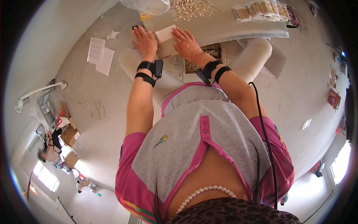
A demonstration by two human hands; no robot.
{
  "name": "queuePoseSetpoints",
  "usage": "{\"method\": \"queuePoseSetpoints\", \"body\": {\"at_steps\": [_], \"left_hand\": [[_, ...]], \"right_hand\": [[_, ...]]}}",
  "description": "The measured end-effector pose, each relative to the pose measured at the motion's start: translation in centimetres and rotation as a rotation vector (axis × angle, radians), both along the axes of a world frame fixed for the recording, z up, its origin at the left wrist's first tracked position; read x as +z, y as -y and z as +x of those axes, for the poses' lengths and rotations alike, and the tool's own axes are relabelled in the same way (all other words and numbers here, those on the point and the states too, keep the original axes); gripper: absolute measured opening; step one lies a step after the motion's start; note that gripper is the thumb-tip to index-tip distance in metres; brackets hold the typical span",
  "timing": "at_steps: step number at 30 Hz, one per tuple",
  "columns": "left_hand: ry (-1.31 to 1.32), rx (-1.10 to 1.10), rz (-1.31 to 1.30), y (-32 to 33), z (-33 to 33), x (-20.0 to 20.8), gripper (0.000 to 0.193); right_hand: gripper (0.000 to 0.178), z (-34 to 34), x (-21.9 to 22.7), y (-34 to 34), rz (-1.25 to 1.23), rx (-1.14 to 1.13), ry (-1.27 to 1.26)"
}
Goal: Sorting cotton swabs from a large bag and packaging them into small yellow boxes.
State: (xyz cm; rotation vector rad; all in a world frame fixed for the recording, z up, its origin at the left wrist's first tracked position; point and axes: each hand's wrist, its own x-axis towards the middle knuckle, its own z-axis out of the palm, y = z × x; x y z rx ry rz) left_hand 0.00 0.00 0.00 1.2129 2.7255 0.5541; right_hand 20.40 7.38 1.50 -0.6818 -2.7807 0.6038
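While flat, white card [166,33] between grips [146,44] [187,45]

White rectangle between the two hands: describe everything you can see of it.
The white rectangle is flat, plain and smooth-looking, like paper or card, though which is unclear. It lies aslant at the near side of the table, its right end farther from the person than its left. The fingertips of the right hand are at its right end; the left hand is beyond its left end. Whether either hand presses on it cannot be told. No print shows on it.
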Motion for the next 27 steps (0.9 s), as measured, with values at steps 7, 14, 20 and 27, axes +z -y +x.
{"method": "queuePoseSetpoints", "body": {"at_steps": [7,14,20,27], "left_hand": [[-0.077,-0.011,-0.2,0.8,0.2,-0.3,0.061],[-0.169,-0.042,-0.16,-0.3,0.3,0.3,0.058],[-0.201,-0.033,-0.199,-0.2,0.1,-0.1,0.057],[-0.311,-0.035,-0.195,-0.3,-0.8,0.1,0.059]], "right_hand": [[0.056,1.4,1.0,0.8,-0.021,-0.023,-0.022],[0.053,2.6,1.3,-1.7,-0.042,-0.028,-0.149],[0.05,3.2,1.6,-2.5,-0.037,-0.056,-0.183],[0.049,6.5,2.2,-4.8,0.002,-0.198,-0.203]]}}
